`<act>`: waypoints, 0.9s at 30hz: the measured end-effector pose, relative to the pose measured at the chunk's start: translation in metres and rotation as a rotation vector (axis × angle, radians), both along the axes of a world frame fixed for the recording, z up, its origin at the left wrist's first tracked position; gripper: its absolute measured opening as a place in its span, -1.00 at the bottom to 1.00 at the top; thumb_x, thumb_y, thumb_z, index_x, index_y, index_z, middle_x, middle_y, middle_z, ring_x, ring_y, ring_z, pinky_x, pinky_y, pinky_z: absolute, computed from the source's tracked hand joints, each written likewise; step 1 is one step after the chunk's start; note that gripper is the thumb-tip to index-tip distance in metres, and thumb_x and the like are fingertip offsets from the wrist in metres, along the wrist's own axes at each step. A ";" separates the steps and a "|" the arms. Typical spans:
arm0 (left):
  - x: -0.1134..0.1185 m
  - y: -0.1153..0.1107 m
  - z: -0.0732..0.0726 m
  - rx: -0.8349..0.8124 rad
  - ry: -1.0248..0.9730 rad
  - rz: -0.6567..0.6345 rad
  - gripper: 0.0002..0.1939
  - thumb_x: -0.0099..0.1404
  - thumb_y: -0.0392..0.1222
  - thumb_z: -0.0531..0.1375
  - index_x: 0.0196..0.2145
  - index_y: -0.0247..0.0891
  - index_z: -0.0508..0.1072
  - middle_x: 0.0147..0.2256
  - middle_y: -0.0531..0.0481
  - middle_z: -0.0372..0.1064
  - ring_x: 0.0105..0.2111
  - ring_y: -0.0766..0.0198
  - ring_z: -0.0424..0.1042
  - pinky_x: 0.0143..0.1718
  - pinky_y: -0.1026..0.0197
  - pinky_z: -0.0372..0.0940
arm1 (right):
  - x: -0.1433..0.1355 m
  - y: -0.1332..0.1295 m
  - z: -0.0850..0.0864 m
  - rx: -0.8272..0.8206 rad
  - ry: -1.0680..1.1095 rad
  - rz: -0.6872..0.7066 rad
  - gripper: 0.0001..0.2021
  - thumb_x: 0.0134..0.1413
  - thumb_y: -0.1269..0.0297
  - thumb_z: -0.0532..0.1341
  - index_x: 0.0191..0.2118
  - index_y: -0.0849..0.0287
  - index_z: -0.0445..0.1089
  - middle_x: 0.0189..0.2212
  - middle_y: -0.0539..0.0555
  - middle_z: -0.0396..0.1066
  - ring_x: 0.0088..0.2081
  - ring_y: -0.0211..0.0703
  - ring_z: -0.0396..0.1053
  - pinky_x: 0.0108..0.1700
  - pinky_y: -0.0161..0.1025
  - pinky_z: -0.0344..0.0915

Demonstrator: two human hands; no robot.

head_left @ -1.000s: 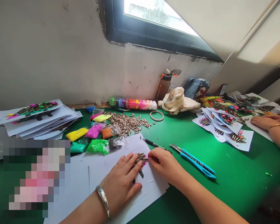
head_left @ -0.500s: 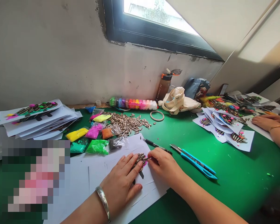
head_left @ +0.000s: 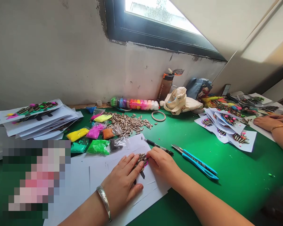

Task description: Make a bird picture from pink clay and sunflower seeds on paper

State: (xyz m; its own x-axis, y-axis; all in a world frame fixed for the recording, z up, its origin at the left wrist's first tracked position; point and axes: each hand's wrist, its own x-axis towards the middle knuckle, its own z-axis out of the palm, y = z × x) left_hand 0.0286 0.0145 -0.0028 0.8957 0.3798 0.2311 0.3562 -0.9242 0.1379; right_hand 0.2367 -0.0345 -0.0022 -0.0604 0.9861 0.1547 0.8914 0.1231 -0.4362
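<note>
Striped seeds (head_left: 141, 158) form a small cluster with pink and black clay on white paper (head_left: 101, 172). My left hand (head_left: 122, 180), a silver bangle at its wrist, lies spread over the paper, its fingers resting across the cluster's left side. At the cluster's right edge, my right hand (head_left: 163, 163) has its fingers pinched together; whatever is between the fingertips is hidden. A black pen (head_left: 158, 146) lies just beyond my right hand, and a blue cutter knife (head_left: 195, 162) is to its right.
Colored clay packets (head_left: 98, 147) and a seed pile (head_left: 129, 123) lie behind the paper. Stacked seed pictures (head_left: 44, 121) stand at left, others (head_left: 242, 141) at right. A bottle (head_left: 165, 88) and cloth bag (head_left: 179, 102) are near the wall. Another person's hands (head_left: 269, 122) rest at far right.
My right hand has shifted slightly up and left along the cluster's edge. My left hand remains nearly in the same place on the seeds.
</note>
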 end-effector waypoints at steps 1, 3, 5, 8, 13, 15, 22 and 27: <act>0.000 0.000 0.000 0.001 0.000 0.000 -0.49 0.32 -0.10 0.12 0.20 -0.25 0.24 0.23 -0.19 0.11 0.21 -0.08 0.14 0.13 -0.18 0.21 | 0.000 0.000 0.000 0.005 0.003 0.006 -0.82 0.16 0.52 0.05 -0.30 0.16 0.35 -0.36 0.06 0.33 -0.30 -0.19 0.29 -0.24 -0.29 0.21; 0.000 0.000 0.000 -0.005 -0.005 0.000 -0.49 0.32 -0.11 0.13 0.20 -0.26 0.25 0.23 -0.19 0.12 0.21 -0.09 0.14 0.13 -0.20 0.21 | 0.000 0.000 -0.002 0.015 0.007 0.012 -0.82 0.15 0.52 0.05 -0.29 0.16 0.35 -0.35 0.06 0.34 -0.30 -0.19 0.30 -0.23 -0.28 0.22; -0.001 0.000 0.000 -0.009 -0.008 -0.002 -0.49 0.32 -0.11 0.12 0.20 -0.25 0.25 0.23 -0.18 0.11 0.21 -0.09 0.13 0.13 -0.19 0.20 | 0.000 0.000 -0.003 0.023 0.010 0.007 -0.82 0.15 0.53 0.05 -0.29 0.16 0.36 -0.34 0.07 0.35 -0.29 -0.18 0.31 -0.23 -0.28 0.22; -0.001 0.000 -0.002 0.001 0.002 0.005 -0.48 0.33 -0.10 0.12 0.21 -0.23 0.23 0.24 -0.16 0.10 0.22 -0.06 0.11 0.15 -0.16 0.19 | -0.001 0.000 -0.005 0.021 0.012 0.002 -0.83 0.14 0.53 0.07 -0.30 0.16 0.36 -0.34 0.07 0.37 -0.28 -0.18 0.31 -0.23 -0.28 0.21; -0.001 0.000 -0.003 0.015 -0.007 0.002 -0.47 0.33 -0.09 0.12 0.21 -0.25 0.23 0.23 -0.17 0.11 0.21 -0.07 0.13 0.14 -0.17 0.20 | -0.002 0.000 -0.005 0.012 0.016 -0.011 -0.83 0.12 0.53 0.07 -0.29 0.16 0.37 -0.33 0.07 0.38 -0.28 -0.17 0.33 -0.23 -0.28 0.22; -0.001 0.000 -0.003 0.020 -0.011 -0.002 -0.47 0.32 -0.10 0.12 0.22 -0.26 0.22 0.23 -0.18 0.11 0.21 -0.08 0.13 0.13 -0.18 0.22 | -0.002 0.000 -0.004 0.006 0.021 -0.012 -0.82 0.11 0.53 0.08 -0.30 0.16 0.37 -0.33 0.06 0.39 -0.28 -0.17 0.33 -0.24 -0.29 0.22; -0.001 0.001 -0.002 0.041 -0.029 -0.011 -0.46 0.32 -0.11 0.13 0.22 -0.26 0.22 0.23 -0.18 0.12 0.20 -0.08 0.16 0.11 -0.18 0.23 | -0.002 0.000 -0.002 0.014 0.051 0.008 -0.81 0.09 0.54 0.08 -0.31 0.14 0.38 -0.32 0.05 0.40 -0.27 -0.17 0.35 -0.24 -0.29 0.24; -0.001 0.001 -0.002 0.022 -0.052 -0.016 -0.46 0.32 -0.12 0.13 0.22 -0.26 0.21 0.23 -0.18 0.12 0.20 -0.09 0.15 0.12 -0.19 0.22 | -0.001 0.000 -0.005 0.057 0.077 -0.004 -0.82 0.12 0.52 0.07 -0.30 0.15 0.38 -0.34 0.06 0.38 -0.28 -0.16 0.34 -0.23 -0.27 0.26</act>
